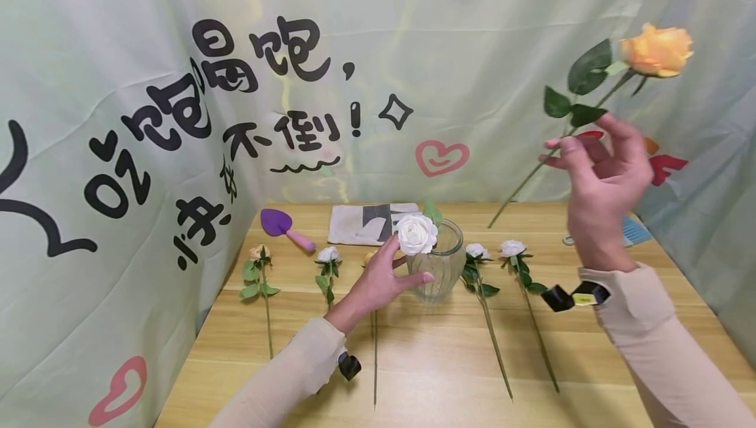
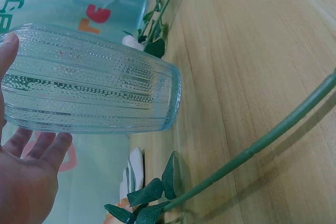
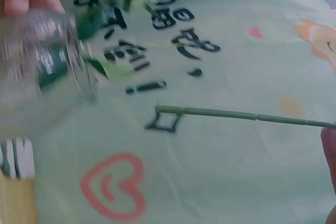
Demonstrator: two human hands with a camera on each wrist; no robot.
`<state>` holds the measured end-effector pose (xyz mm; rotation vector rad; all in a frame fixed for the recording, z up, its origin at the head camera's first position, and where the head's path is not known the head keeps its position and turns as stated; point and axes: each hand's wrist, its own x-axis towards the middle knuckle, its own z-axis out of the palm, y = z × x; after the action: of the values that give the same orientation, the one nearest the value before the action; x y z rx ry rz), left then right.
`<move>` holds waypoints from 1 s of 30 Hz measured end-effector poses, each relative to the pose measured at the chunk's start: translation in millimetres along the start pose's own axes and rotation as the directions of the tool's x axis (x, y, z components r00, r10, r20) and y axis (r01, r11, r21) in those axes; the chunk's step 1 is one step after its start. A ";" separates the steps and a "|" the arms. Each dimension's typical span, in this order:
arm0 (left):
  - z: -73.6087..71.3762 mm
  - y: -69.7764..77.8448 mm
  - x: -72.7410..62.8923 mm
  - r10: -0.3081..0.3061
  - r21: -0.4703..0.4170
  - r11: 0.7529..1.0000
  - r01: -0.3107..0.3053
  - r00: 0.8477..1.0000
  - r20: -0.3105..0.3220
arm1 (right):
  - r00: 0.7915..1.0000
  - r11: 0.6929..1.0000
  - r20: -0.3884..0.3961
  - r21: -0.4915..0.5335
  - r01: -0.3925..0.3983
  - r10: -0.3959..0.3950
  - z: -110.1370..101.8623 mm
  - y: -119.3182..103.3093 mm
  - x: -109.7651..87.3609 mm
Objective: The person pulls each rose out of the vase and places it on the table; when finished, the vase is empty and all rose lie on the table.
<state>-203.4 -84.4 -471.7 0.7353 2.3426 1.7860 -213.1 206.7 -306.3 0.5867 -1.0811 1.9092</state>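
Note:
A clear ribbed glass vase [image 1: 441, 276] stands upright on the table with a white rose [image 1: 417, 235] in it, its bloom leaning over the rim on the left. My left hand [image 1: 378, 281] holds the vase's side, thumb in front and fingers partly behind the bloom; the left wrist view shows thumb and fingers on opposite sides of the glass [image 2: 89, 85]. Up to the right, well above the table, my right hand [image 1: 611, 175] pinches the stem of an orange rose [image 1: 657, 51]. Its bare stem end [image 3: 220, 113] slants down toward the vase, apart from it.
On the wooden table [image 1: 425, 362] lie white roses right of the vase [image 1: 487, 310], plus a white rose [image 1: 328, 256] and an orange rose [image 1: 260, 254] at left. Another stem [image 1: 375, 362] lies below my left hand. Behind are a purple trowel [image 1: 276, 222] and folded fabric [image 1: 353, 226].

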 end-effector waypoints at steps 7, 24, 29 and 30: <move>0.2 -0.5 0.0 -0.001 -0.002 1.000 0.001 1.000 -0.002 | 0.995 0.992 0.078 -0.115 -0.059 0.068 -55.7 -19.9 11.7; -1.1 -1.4 -0.1 0.001 0.009 1.000 -0.001 1.000 -0.002 | 0.821 0.546 0.135 -0.803 -0.238 0.555 -176.8 -33.4 -16.5; -0.7 -0.7 0.2 -0.003 0.008 1.000 0.003 1.000 0.003 | 0.748 0.416 0.154 -0.892 -0.175 0.645 -204.9 -31.8 -29.6; -0.7 -0.5 0.3 -0.003 0.008 1.000 0.003 1.000 0.003 | 0.730 0.392 0.162 -0.907 -0.156 0.664 -210.7 -31.1 -32.7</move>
<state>-204.1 -84.9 -471.9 0.7355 2.3487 1.7740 -167.8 381.0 -424.6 0.1954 -2.5551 1.2773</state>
